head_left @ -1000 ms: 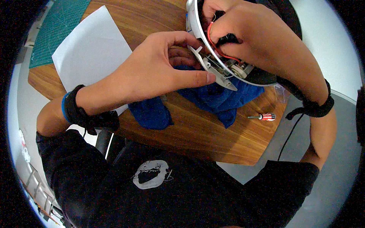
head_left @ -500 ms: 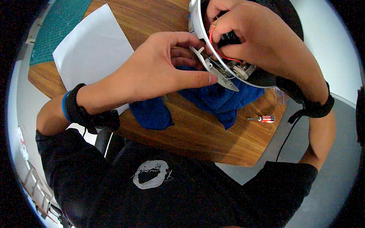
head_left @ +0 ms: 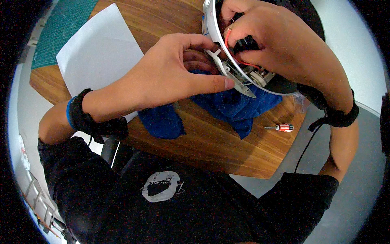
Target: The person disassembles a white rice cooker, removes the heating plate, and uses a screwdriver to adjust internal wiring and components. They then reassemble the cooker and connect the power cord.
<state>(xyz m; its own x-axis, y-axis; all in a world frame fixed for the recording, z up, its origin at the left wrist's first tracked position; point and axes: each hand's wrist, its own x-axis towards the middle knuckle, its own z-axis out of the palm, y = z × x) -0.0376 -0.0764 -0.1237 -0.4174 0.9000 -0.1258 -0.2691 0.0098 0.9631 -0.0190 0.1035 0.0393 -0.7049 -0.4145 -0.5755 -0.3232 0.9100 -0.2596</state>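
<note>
A round appliance (head_left: 209,21) with a silver rim and dark shell lies tilted at the top right, its inside showing a red wire (head_left: 248,63), pale parts and a black piece (head_left: 246,42). My left hand (head_left: 176,73) is closed on a white plastic panel (head_left: 239,84) at the appliance's side, thumb on its face. My right hand (head_left: 268,40) reaches into the appliance, fingers curled beside the red wire and black piece; what exactly they grip is hidden. A crumpled blue cloth (head_left: 231,110) lies under the appliance, with more blue fabric (head_left: 160,122) below my left forearm.
On the wooden table (head_left: 243,154) are a white sheet (head_left: 93,49), a green cutting mat (head_left: 61,36) at the far left, a red-striped screwdriver (head_left: 284,127) and a small clear plastic piece (head_left: 298,103). A ladder-like frame (head_left: 34,189) stands at the lower left.
Both hands, the white panel and the appliance have shifted very slightly to the right over the last second. The grips look much the same.
</note>
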